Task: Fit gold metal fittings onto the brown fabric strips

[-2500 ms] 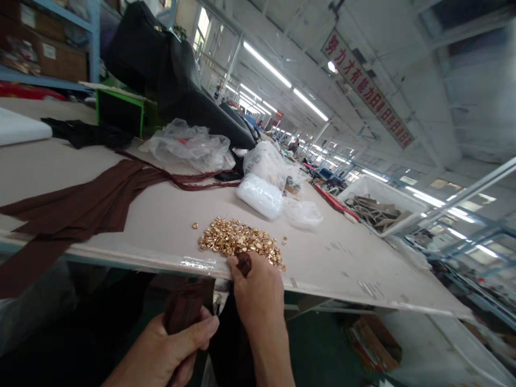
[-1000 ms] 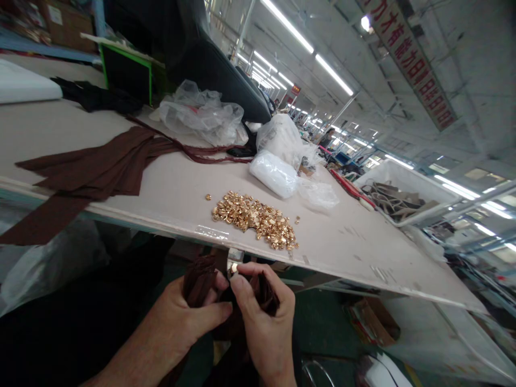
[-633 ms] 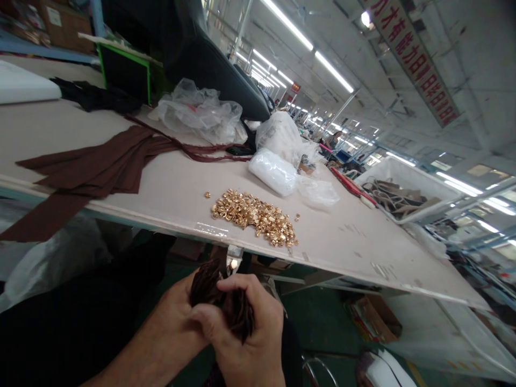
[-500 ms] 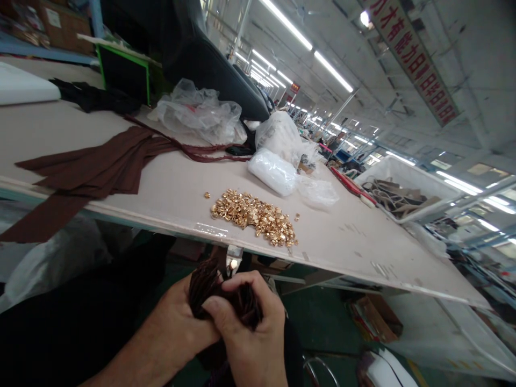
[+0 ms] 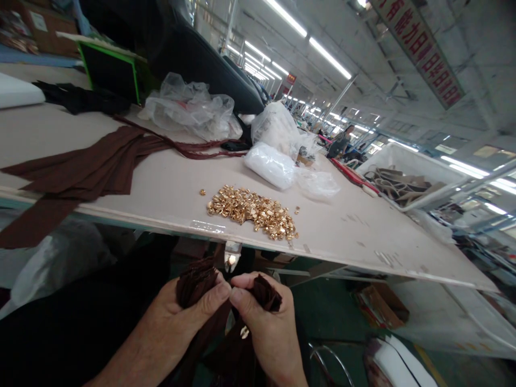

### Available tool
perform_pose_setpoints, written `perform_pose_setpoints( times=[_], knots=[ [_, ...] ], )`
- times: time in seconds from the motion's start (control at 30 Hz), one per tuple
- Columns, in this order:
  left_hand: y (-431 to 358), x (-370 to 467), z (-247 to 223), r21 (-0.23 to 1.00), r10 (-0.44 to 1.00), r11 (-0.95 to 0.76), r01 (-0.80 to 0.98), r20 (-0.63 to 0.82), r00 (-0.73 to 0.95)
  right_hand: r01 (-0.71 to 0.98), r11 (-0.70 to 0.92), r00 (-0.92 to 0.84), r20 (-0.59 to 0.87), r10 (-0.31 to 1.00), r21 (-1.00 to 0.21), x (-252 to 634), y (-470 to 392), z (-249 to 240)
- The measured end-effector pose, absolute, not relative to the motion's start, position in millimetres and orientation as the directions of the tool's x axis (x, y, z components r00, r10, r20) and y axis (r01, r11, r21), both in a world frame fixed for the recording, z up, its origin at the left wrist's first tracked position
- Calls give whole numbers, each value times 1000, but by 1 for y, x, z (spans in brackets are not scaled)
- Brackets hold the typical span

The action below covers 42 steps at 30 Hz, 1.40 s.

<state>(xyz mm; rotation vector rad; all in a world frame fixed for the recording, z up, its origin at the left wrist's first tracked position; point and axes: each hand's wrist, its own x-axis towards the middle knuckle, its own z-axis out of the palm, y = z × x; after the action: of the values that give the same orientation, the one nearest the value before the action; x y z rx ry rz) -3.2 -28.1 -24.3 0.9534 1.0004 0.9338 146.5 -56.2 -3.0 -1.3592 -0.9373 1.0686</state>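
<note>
From here I see the left hand (image 5: 189, 312) curled tight, its forearm (image 5: 129, 349) slanting in from lower left; the right hand (image 5: 268, 317) curls too, thumbs (image 5: 212, 299) pointing inward, tips nearly touching.

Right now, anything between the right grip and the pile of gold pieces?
Yes: in this view the table's near edge, with a metal fixture at it, slightly left. Past that edge, nothing visible blocks the way to the pile of gold pieces. The right grip already holds brown strips.
</note>
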Motion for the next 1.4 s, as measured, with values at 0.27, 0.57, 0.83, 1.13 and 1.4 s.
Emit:
perform_pose_setpoints(
  times=[0.27,0.57,0.83,1.13,1.4],
  knots=[
    [-27,-3,-25,877,898,415,-241,-352,266,361,279,105,336,936,-890,147,-61,-2],
    [-30,-1,-18,698,792,607,-379,-494,358,79,107,260,124,958,-991,141,-57,2],
    [-21,-3,-17,581,739,673,-458,-502,450,-428,-123,126,-194,973,-895,138,-52,-8],
    [-13,0,-12,619,731,679,-395,-521,441,-476,-250,78,-324,943,-843,133,-39,0],
    [-7,0,-13,644,735,671,-368,-511,446,-492,-262,45,-325,945,-830,130,-34,6]
  ],
)
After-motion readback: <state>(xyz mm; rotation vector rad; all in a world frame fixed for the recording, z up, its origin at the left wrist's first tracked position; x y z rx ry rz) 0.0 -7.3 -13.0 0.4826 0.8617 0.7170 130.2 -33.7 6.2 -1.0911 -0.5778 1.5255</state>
